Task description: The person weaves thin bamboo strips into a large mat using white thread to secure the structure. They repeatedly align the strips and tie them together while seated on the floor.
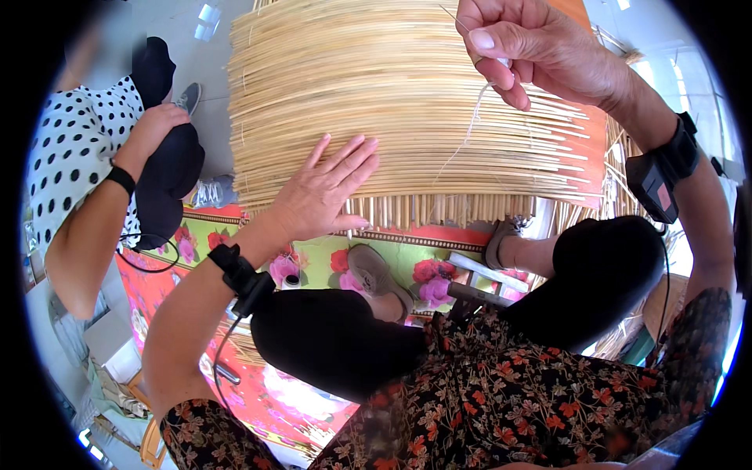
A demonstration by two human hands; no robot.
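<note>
Pinching a needle, the right hand curls; the left hand rests spread on stalks.

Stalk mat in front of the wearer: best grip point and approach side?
Probably the middle of the stalk mat's left edge, from the wearer's left, pinching several stalks together. Ends line up fairly evenly there; on the right they're ragged. The left hand lies at the near side; the right hand, trailing white thread, is over the right. Clearance underneath isn't visible.

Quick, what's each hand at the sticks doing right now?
Left hand: open, laid on the sticks, gripping nothing.
Right hand: closed, pinching a thin needle, with white thread hanging below.
</note>
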